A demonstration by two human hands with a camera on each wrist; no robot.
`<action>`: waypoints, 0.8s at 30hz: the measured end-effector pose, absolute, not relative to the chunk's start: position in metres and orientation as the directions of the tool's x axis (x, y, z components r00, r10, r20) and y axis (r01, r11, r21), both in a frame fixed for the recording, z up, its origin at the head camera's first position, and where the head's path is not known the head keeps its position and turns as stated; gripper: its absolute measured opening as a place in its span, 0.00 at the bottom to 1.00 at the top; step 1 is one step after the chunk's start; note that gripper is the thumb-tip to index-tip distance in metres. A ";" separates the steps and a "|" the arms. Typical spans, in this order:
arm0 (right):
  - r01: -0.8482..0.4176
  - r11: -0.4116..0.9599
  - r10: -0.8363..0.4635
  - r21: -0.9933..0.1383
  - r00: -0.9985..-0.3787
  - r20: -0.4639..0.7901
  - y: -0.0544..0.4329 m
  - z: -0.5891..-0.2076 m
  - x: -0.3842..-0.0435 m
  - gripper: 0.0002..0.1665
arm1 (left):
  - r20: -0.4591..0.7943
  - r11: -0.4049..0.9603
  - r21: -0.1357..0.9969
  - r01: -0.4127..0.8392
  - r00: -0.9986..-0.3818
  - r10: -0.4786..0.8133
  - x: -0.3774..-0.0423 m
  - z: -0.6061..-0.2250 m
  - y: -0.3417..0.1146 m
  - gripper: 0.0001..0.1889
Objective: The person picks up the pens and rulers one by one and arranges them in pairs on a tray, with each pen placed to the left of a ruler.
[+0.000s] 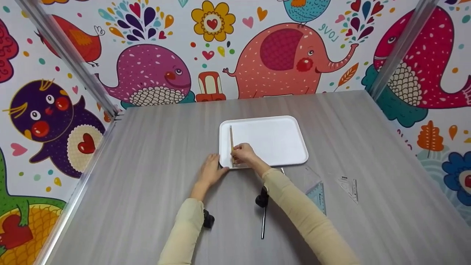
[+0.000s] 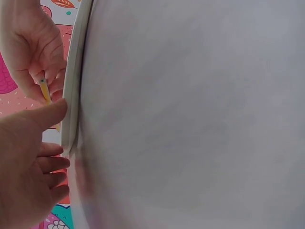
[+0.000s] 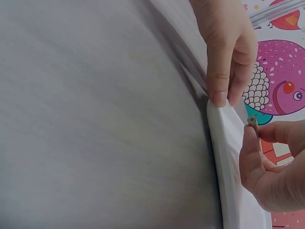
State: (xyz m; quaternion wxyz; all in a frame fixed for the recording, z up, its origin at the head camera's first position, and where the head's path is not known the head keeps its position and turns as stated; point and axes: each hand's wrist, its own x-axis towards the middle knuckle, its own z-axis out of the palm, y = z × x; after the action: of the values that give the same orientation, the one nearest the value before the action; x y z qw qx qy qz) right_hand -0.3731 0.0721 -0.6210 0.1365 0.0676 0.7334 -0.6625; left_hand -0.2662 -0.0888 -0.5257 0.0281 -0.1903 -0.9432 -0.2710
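Observation:
A white tray [image 1: 272,141] lies on the table, and a thin yellow pencil [image 1: 231,136] is over its left side, pointing away from me. My right hand [image 1: 243,152] pinches the pencil near its closer end between thumb and fingers. In the right wrist view, the greyish end of the pencil [image 3: 252,121] sticks out past the fingertips. My left hand [image 1: 211,170] is at the tray's near left corner. Its thumb touches the rim, seen in the left wrist view beside the tray edge [image 2: 72,90], while the other fingers lie loosely extended along the left side.
Right of the tray lie a clear set square [image 1: 349,188], a blue set square [image 1: 319,197] and another clear piece [image 1: 311,177], partly behind my right sleeve. A dark thin rod [image 1: 263,222] lies under my right wrist. Patterned walls [image 1: 213,55] border the grey table [image 1: 165,147].

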 end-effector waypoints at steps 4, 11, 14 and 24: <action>0.271 0.146 -0.062 -0.951 -0.957 -0.283 0.068 -0.638 -0.382 0.09 | 0.162 0.774 0.507 0.378 -0.924 0.346 -0.266 -0.526 -0.090 0.29; 0.305 0.193 -0.035 -0.932 -0.948 -0.318 0.066 -0.639 -0.383 0.10 | 0.141 0.781 0.512 0.358 -0.932 0.334 -0.265 -0.525 -0.089 0.29; 0.281 0.253 -0.016 -0.926 -0.956 -0.294 0.066 -0.643 -0.387 0.09 | 0.147 0.778 0.513 0.362 -0.930 0.336 -0.264 -0.524 -0.089 0.29; 0.001 0.645 0.048 -0.764 -0.998 0.039 0.065 -0.704 -0.423 0.10 | 0.171 0.779 0.497 0.383 -0.923 0.344 -0.265 -0.524 -0.090 0.29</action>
State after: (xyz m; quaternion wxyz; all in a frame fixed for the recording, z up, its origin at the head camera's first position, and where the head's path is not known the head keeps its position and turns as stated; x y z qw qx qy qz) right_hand -0.4226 0.0654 -0.7037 -0.0280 0.0136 0.9066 -0.4209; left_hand -0.2646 -0.0898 -0.5236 0.0354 -0.1928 -0.9424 -0.2710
